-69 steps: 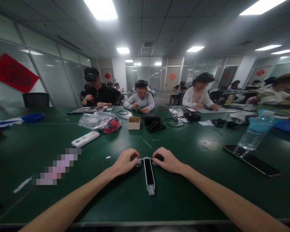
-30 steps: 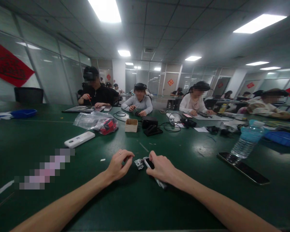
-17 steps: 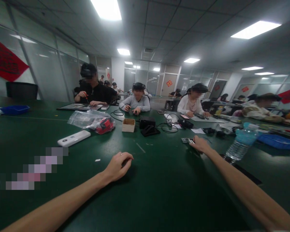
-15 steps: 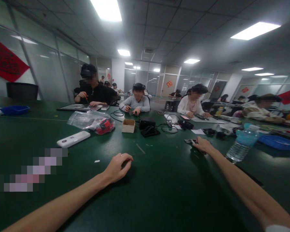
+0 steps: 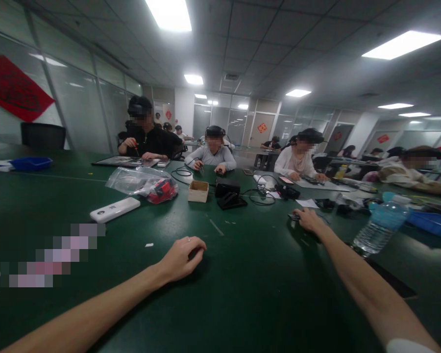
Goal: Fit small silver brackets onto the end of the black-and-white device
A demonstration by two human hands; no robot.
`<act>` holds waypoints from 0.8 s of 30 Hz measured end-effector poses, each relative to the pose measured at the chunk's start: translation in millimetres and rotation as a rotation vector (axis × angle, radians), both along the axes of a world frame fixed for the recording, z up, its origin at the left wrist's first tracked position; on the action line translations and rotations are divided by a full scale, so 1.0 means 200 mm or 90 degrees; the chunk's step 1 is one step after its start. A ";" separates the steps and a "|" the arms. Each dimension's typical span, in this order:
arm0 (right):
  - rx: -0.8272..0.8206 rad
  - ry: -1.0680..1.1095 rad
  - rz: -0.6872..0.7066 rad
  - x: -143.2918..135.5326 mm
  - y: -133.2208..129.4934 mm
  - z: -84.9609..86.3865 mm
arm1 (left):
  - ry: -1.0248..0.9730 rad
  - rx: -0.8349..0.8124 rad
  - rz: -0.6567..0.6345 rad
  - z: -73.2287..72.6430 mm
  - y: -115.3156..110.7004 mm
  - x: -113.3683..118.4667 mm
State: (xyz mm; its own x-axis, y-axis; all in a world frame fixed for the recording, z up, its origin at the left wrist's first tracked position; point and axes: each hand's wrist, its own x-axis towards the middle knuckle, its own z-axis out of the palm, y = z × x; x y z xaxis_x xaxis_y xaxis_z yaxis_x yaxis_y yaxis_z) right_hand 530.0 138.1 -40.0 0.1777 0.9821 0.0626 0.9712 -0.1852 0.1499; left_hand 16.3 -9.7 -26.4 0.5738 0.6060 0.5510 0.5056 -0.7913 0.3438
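Note:
My left hand [image 5: 182, 257] rests on the green table [image 5: 220, 299] with its fingers loosely curled in. The dark gap between thumb and forefinger shows nothing held. Farther out to the right, my right hand [image 5: 309, 219] is closed over a small, flat, dark and silvery object [image 5: 292, 216], low at the table top. Only its far end sticks out past the fingers, so its kind cannot be made out. A water bottle [image 5: 380, 228] stands to the right of my right forearm, and a flat black object [image 5: 391, 278] lies below the bottle.
Across the middle are a small cardboard box [image 5: 198, 191], a black device [image 5: 228, 189] with cables, and a plastic bag [image 5: 143, 184] with red items. A white oblong device [image 5: 115, 210] lies left. Blue trays [image 5: 431, 223] sit at both sides. Several people [image 5: 213, 149] work opposite.
The view has turned slightly left, so things appear shifted right. My right hand has tightened around the small object, which now shows less. My left hand stays curled on the table.

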 end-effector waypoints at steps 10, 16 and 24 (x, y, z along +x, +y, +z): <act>0.019 -0.049 -0.012 0.00 -0.01 -0.03 | 0.023 -0.002 0.006 0.00 -0.01 0.00; 0.014 -0.063 -0.016 0.03 0.03 -0.06 | 0.025 -0.007 0.000 0.01 -0.02 0.01; 0.014 -0.071 -0.018 0.05 0.06 -0.07 | 0.033 -0.023 -0.003 0.02 -0.03 0.02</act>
